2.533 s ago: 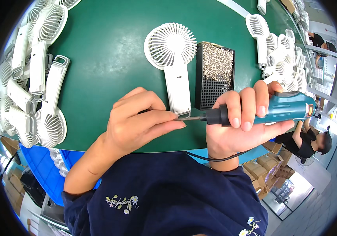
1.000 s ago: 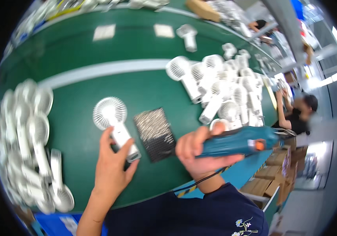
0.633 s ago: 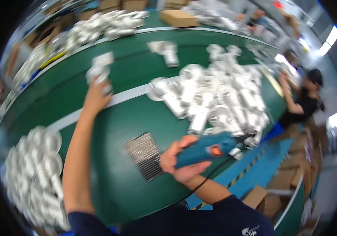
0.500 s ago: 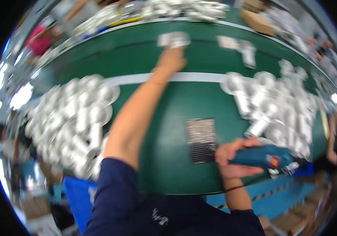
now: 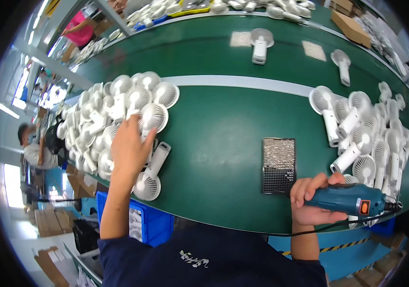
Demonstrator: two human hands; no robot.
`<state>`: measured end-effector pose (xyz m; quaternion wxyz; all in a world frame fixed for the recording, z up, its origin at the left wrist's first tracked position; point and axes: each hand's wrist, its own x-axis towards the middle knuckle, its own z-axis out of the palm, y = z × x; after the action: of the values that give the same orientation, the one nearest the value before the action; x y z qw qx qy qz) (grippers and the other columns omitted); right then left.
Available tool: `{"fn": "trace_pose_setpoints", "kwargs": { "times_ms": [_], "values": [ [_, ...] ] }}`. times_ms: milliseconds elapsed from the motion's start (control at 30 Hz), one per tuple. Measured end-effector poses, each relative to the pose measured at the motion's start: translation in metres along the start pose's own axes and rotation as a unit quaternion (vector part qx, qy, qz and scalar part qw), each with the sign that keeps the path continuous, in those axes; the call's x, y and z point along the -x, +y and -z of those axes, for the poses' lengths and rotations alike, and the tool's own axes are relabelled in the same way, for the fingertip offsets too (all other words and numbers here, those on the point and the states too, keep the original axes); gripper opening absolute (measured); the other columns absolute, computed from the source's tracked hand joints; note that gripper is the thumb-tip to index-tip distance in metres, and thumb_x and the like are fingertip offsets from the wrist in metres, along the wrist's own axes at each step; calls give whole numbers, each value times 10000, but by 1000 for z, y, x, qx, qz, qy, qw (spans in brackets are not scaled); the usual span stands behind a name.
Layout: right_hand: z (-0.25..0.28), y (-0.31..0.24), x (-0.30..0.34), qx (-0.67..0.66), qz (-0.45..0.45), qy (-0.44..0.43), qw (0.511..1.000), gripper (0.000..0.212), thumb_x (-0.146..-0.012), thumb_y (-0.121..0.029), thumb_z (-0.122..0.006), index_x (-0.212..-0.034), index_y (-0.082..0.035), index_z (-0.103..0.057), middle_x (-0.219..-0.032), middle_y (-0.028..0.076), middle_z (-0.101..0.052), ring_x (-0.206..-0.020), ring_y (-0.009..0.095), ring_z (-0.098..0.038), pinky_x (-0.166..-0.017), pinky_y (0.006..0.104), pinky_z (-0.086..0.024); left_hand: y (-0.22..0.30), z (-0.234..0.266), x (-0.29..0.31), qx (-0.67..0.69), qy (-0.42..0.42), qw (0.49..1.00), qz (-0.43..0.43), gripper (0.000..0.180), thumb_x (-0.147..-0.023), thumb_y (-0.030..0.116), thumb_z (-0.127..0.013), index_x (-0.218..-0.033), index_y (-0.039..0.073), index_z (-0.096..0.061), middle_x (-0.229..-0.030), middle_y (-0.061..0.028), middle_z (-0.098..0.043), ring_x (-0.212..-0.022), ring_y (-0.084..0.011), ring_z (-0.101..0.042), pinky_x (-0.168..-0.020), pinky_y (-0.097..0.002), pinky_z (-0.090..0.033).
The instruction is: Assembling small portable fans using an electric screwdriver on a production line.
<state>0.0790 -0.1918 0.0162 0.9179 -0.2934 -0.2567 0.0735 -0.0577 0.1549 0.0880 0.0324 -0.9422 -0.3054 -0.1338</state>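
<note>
Green bench (image 5: 214,129) is stretching across a bright workshop, its bare middle separating two heaps of white handheld fans. Along the inner edge of the left heap (image 5: 90,126), one fan (image 5: 153,116) is lying with its round grille just beside the left hand (image 5: 132,143), whose thumb and fingers are spreading apart; whether the fingertips are touching that fan or a neighbour, I cannot tell. Another fan (image 5: 158,159) is resting nearer the bench edge, seemingly within easy picking.

Across the gap, the right hand (image 5: 308,201) is wrapping its fingers around a teal power screwdriver (image 5: 345,198), holding it roughly level, presumably leaving the other hand free for the fans. Its black cord (image 5: 281,234) is trailing along the near edge, probably away from the working space. Just by the tool's front end, a black tray (image 5: 278,182) is carrying small silvery screws (image 5: 280,150), likely sitting there for short trips with the bit.

Farther right, the second heap (image 5: 357,129) is crowding the bench end, apparently being kept apart to avoid mixing. Beyond the pale strip (image 5: 242,82), two single fans (image 5: 260,50) are lying well apart. Below the left heap, a blue bin (image 5: 159,225) is standing.
</note>
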Motion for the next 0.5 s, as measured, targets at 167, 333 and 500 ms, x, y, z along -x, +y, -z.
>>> {"fn": "trace_pose_setpoints", "kwargs": {
  "times_ms": [167, 333, 500],
  "values": [
    [2, 14, -3, 19, -10, -14, 1000, 864, -768, -832, -548, -1215, -114, -372, -741, 68, -511, -489, 156, -505, -455, 303, -461, -22, -22, 22, -4, -90, 993, 79, 608, -865, 285, -727, -1321, 40, -409, -1061, -233, -666, -904, -420, -661, -739, -484, -520],
    [-2, 4, 7, 57, -5, 53, 997, 885, -730, -872, -535, -1231, -153, -404, -737, 68, -523, -489, 166, -504, -431, 304, -441, -16, -74, 16, 47, 106, 986, -116, 615, -913, 181, -676, -1394, -64, -383, -1265, -287, -577, -1162, -431, -576, -972, -455, -467],
    [-11, 35, 2, 45, -42, 1, 998, 815, -778, -771, -611, -1201, -99, -430, -719, 110, -553, -491, 150, -503, -413, 273, -420, 37, -37, 55, 280, -42, 959, -25, 503, -978, 123, -579, -1382, -61, -343, -1227, -276, -541, -1100, -408, -567, -956, -442, -437]
  ]
}}
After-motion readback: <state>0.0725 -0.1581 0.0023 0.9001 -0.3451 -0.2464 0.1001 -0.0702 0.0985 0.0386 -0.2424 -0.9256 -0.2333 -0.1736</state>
